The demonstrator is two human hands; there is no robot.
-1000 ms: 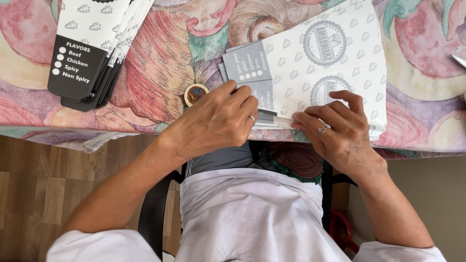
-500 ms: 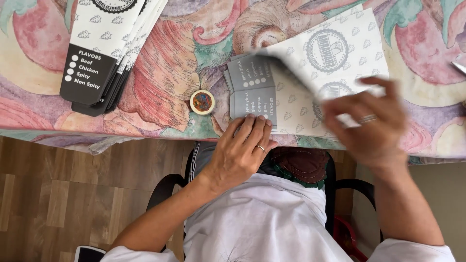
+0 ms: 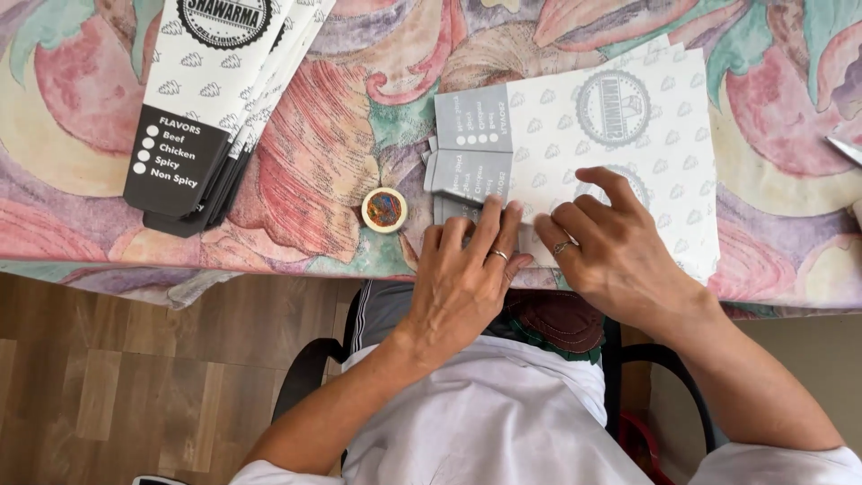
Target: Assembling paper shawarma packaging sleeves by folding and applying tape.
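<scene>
A stack of flat white paper sheets (image 3: 628,135) with grey panels and a round grey stamp lies on the table near its front edge. My left hand (image 3: 467,278) rests flat on the lower grey corner of the stack, fingers together, a ring on one finger. My right hand (image 3: 611,242) lies beside it on the white part of the top sheet, fingers spread and pressing down, also ringed. The two hands nearly touch. Left of the left hand stands a small round tape roll (image 3: 384,209) with a colourful centre.
A second pile of folded white paper bags with black ends (image 3: 206,108) lies at the table's left. The flowered tablecloth (image 3: 314,162) covers the table. Below are a black chair (image 3: 310,382), a wooden floor (image 3: 108,377) and a metal tip (image 3: 844,148) at the right edge.
My right hand, which had lifted and flipped a sheet half a second ago, is back down on the stack. My left hand slid up onto the grey corner.
</scene>
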